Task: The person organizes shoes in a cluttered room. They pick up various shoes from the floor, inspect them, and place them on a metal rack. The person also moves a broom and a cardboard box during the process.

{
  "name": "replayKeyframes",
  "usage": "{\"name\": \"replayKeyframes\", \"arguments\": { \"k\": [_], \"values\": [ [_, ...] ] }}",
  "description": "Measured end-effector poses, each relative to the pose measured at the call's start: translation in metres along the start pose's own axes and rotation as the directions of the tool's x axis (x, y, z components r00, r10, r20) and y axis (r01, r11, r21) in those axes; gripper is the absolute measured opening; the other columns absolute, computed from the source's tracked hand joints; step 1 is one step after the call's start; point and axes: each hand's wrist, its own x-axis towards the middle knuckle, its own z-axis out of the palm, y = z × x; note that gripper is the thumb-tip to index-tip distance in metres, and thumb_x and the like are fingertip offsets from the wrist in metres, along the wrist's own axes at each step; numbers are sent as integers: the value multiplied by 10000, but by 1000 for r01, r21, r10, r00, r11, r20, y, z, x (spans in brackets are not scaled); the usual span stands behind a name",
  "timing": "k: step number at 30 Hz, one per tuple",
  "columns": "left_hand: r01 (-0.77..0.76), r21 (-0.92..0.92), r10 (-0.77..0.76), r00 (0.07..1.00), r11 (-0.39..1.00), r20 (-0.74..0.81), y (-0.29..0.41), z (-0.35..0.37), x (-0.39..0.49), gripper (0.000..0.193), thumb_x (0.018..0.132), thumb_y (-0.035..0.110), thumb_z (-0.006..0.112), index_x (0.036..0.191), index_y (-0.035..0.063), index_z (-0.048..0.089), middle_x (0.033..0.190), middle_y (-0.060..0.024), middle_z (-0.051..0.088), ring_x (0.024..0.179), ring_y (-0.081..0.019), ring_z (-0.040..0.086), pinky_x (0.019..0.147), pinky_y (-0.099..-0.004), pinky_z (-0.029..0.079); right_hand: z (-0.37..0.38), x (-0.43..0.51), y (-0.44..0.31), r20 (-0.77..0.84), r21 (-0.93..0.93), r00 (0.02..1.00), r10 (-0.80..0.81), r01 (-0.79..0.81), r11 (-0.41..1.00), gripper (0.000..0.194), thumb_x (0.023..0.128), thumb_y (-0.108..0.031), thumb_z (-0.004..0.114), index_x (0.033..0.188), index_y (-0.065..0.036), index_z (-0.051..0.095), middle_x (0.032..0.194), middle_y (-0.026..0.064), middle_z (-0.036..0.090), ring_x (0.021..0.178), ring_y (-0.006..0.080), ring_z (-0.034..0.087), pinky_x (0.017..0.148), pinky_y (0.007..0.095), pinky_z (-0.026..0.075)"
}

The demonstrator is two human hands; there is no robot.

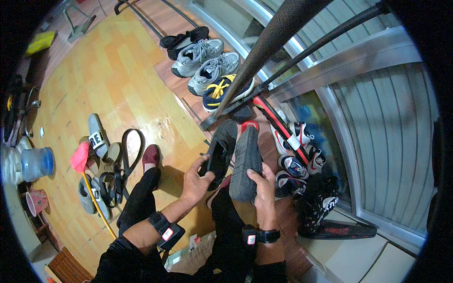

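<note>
My left hand (198, 178) grips a black shoe (223, 152) by its heel end, with the dark opening facing up. In my right hand (263, 184) is another shoe with its black ribbed sole (245, 159) turned towards me; a bit of red shows at its far end. The two shoes are held side by side, toes pointing away. Just beyond them, a navy sneaker with yellow laces (219, 91) sits beside a pair of grey running shoes (208, 70) on the floor. Right of my right hand lie several white and navy sneakers (293, 166).
A rusty metal rack post (262, 46) slants close above the shoes. Sandals and slippers (109, 155) lie on the left, with a pink fly swatter (80, 157) across them. A red-and-black long box (279, 127) leans near the glass sliding door (382, 141). A black bag (318, 205) stands at right.
</note>
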Motion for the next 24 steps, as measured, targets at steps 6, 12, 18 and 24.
{"name": "replayKeyframes", "arguments": {
  "k": [6,12,18,24],
  "values": [
    [-28,-149,23,999,988,-36,0,-1,6,548,804,6,597,1345,11,510,1088,-105,627,971,-154,593,881,-269,489,-24,16,35,-113,-486,982,-153,79,871,350,847,8,656,1189,52,594,1017,120,687,861,185,649,826,314,512],
    [-42,-112,43,999,993,9,2,1,2,559,815,17,592,1363,-1,485,1143,-108,608,1018,-154,577,905,-269,475,-22,14,42,-25,-940,968,-251,63,336,414,809,-165,714,1202,-76,617,1032,237,680,968,433,637,830,490,497],
    [-23,-3,23,1000,1000,-5,2,-3,6,560,823,33,596,1370,1,481,1049,-124,655,913,-156,621,823,-272,512,3,3,19,3,-894,946,-324,147,423,388,794,-119,709,1174,-128,630,998,220,685,931,418,645,815,485,497],
    [88,13,-89,995,996,43,-13,-4,6,577,833,69,620,1387,15,467,1057,-140,661,920,-164,631,832,-290,518,25,-3,10,-41,-241,943,-330,312,919,385,869,74,617,1248,20,575,1163,100,644,1020,121,600,891,248,466]
  ]
}}
